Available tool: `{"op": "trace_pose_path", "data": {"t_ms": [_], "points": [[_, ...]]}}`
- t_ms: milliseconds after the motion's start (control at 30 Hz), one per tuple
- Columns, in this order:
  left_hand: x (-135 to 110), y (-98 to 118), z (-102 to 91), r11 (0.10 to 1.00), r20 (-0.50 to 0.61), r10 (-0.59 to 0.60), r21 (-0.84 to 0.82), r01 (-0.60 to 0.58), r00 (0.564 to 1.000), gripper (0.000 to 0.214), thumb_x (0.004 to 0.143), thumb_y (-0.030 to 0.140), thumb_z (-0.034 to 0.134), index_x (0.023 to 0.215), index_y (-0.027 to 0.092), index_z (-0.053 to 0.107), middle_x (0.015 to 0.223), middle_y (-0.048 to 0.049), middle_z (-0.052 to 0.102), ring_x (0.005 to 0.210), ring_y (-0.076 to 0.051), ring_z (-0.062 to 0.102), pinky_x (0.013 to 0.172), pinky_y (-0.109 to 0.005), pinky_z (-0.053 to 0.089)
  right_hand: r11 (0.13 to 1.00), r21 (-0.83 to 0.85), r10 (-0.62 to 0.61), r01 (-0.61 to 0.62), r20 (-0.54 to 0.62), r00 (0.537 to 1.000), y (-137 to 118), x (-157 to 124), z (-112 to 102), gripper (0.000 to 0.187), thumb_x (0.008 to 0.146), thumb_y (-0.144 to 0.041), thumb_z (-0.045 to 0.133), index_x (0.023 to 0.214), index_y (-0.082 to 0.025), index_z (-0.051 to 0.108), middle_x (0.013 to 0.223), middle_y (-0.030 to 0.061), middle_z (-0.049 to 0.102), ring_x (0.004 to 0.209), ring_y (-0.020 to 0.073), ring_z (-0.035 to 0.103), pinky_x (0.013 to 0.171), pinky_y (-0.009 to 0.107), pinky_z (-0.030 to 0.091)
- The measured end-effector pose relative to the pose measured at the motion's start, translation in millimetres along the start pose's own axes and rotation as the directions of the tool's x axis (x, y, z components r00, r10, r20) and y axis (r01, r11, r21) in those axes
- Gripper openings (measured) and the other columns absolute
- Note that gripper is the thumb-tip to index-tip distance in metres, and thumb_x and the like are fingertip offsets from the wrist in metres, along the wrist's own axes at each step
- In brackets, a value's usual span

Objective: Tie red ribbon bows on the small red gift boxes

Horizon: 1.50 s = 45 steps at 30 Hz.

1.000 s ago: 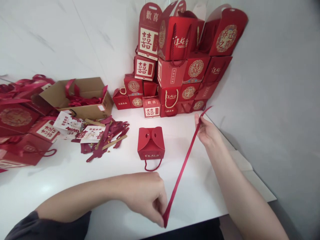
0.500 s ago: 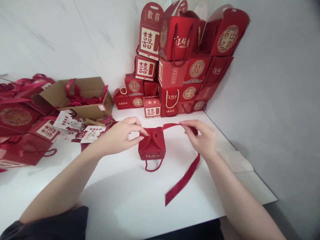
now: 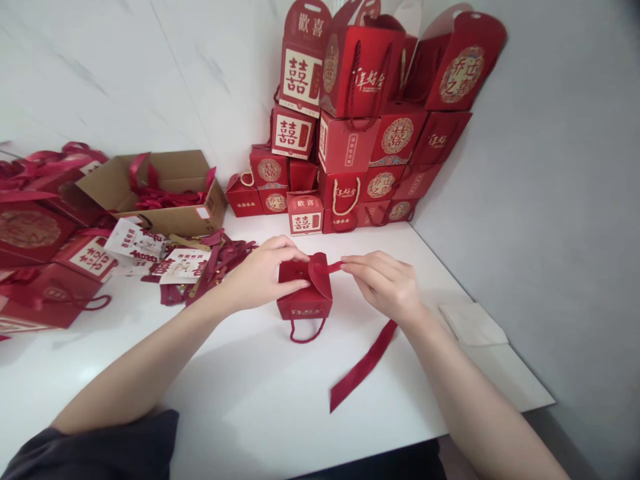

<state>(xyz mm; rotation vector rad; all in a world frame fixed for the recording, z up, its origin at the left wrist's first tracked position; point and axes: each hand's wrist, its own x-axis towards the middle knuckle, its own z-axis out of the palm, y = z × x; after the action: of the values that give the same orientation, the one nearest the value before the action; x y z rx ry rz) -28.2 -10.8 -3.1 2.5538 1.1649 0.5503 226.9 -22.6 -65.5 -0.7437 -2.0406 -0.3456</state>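
A small red gift box (image 3: 304,305) with a rope handle (image 3: 307,333) stands on the white table. My left hand (image 3: 265,275) grips its top, fingers over the lid and covering the left flap. A rounded right flap (image 3: 320,277) is raised, and a dark red ribbon (image 3: 363,365) runs from it. My right hand (image 3: 383,285) pinches the ribbon next to that flap between thumb and fingers. The ribbon's long tail hangs below my right hand and lies on the table. Its path through the flap is partly hidden.
A stack of red gift boxes and bags (image 3: 370,120) stands against the wall at the back. To the left are a cardboard carton (image 3: 170,200) holding ribbons, a heap of loose ribbons and printed cards (image 3: 200,263), and more red bags (image 3: 35,247). White paper (image 3: 473,325) lies at the right.
Both hands have moved closer to the box. My left hand now covers more of the lid, and the right flap stands raised. The ribbon is drawn shorter toward the flap.
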Motion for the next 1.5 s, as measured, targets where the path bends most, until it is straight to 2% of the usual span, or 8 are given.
{"op": "trace_pose_path", "data": {"t_ms": [333, 567, 800, 933, 1067, 1267, 1400, 1500], "points": [[-3, 6, 15.1, 0.811, -0.232, 0.384, 0.548, -0.205, 0.894, 0.012, 0.086, 0.027, 0.059, 0.09, 0.019, 0.067, 0.081, -0.0026, 0.067, 0.077, -0.018, 0.057, 0.07, -0.034, 0.043, 0.998, 0.052, -0.023, 0.021, 0.036, 0.999, -4, -4, 7, 0.037, 0.083, -0.001, 0.055, 0.109, -0.025, 0.062, 0.106, -0.0012, 0.073, 0.088, 0.0162, 0.067, 0.073, 0.03, 0.056], [-4, -3, 17.1, 0.741, -0.241, 0.497, 0.618, -0.263, 0.834, 0.006, 0.084, 0.017, 0.059, 0.083, 0.018, 0.065, 0.077, -0.0012, 0.069, 0.073, -0.017, 0.058, 0.066, -0.031, 0.043, 0.957, 0.279, 0.058, -0.085, 0.104, 0.993, -8, -1, 4, 0.033, 0.086, -0.008, 0.052, 0.112, -0.027, 0.061, 0.107, 0.0017, 0.071, 0.095, 0.0187, 0.065, 0.082, 0.035, 0.055], [-4, 1, 21.9, 0.726, -0.144, 0.626, 0.468, -0.504, 0.767, 0.013, 0.086, 0.011, 0.054, 0.092, 0.019, 0.064, 0.088, -0.0005, 0.073, 0.089, -0.015, 0.065, 0.072, -0.028, 0.045, 0.411, 0.687, 0.386, -0.6, 0.465, 0.797, -22, 12, -3, 0.036, 0.099, -0.037, 0.031, 0.132, -0.027, 0.042, 0.139, 0.0067, 0.05, 0.129, 0.0205, 0.046, 0.107, 0.043, 0.037], [-4, 4, 20.7, 0.703, -0.123, 0.664, 0.437, -0.561, 0.737, 0.013, 0.085, 0.01, 0.057, 0.091, 0.019, 0.063, 0.095, -0.0007, 0.074, 0.088, -0.014, 0.066, 0.073, -0.029, 0.045, 0.305, 0.689, 0.434, -0.658, 0.514, 0.739, -16, 9, 7, 0.039, 0.097, -0.048, 0.034, 0.126, -0.025, 0.047, 0.106, 0.0061, 0.062, 0.103, 0.02, 0.059, 0.093, 0.038, 0.045], [-4, 0, 20.7, 0.778, -0.271, 0.589, 0.445, -0.444, 0.761, 0.012, 0.08, 0.012, 0.064, 0.09, 0.02, 0.061, 0.096, -0.0007, 0.074, 0.08, -0.016, 0.065, 0.068, -0.03, 0.045, 0.289, 0.701, 0.469, -0.652, 0.49, 0.735, -11, 9, 4, 0.034, 0.097, -0.046, 0.035, 0.111, -0.023, 0.055, 0.069, -0.0005, 0.057, 0.072, 0.0171, 0.058, 0.081, 0.035, 0.047], [-5, 8, 26.6, 0.893, -0.376, 0.433, 0.302, -0.334, 0.819, 0.01, 0.081, 0.014, 0.062, 0.089, 0.02, 0.06, 0.098, -0.0005, 0.073, 0.086, -0.016, 0.064, 0.077, -0.03, 0.048, 0.358, 0.648, 0.416, -0.673, 0.534, 0.736, -26, 16, -5, 0.029, 0.089, -0.036, 0.058, 0.116, -0.024, 0.055, 0.087, 0.0019, 0.066, 0.086, 0.0171, 0.063, 0.087, 0.034, 0.047], [-8, 18, 11.2, 0.972, -0.075, 0.19, 0.156, -0.176, 0.979, 0.024, 0.088, 0.032, 0.056, 0.109, 0.021, 0.057, 0.107, -0.0059, 0.068, 0.097, -0.02, 0.064, 0.082, -0.033, 0.05, 0.382, 0.675, 0.406, -0.63, 0.49, 0.771, -35, 18, -3, 0.016, 0.086, -0.028, 0.063, 0.101, -0.023, 0.061, 0.091, 0.0023, 0.067, 0.088, 0.0161, 0.064, 0.087, 0.033, 0.049], [-11, 22, -5.3, 0.999, 0.18, 0.019, 0.044, -0.027, 0.984, 0.046, 0.082, 0.05, 0.06, 0.12, 0.024, 0.054, 0.111, -0.0057, 0.067, 0.095, -0.021, 0.066, 0.078, -0.032, 0.052, 0.369, 0.682, 0.473, -0.632, 0.448, 0.759, -38, 19, -2, 0.008, 0.086, -0.027, 0.062, 0.09, -0.021, 0.061, 0.09, 0.0029, 0.067, 0.087, 0.0157, 0.064, 0.083, 0.031, 0.051]]}}
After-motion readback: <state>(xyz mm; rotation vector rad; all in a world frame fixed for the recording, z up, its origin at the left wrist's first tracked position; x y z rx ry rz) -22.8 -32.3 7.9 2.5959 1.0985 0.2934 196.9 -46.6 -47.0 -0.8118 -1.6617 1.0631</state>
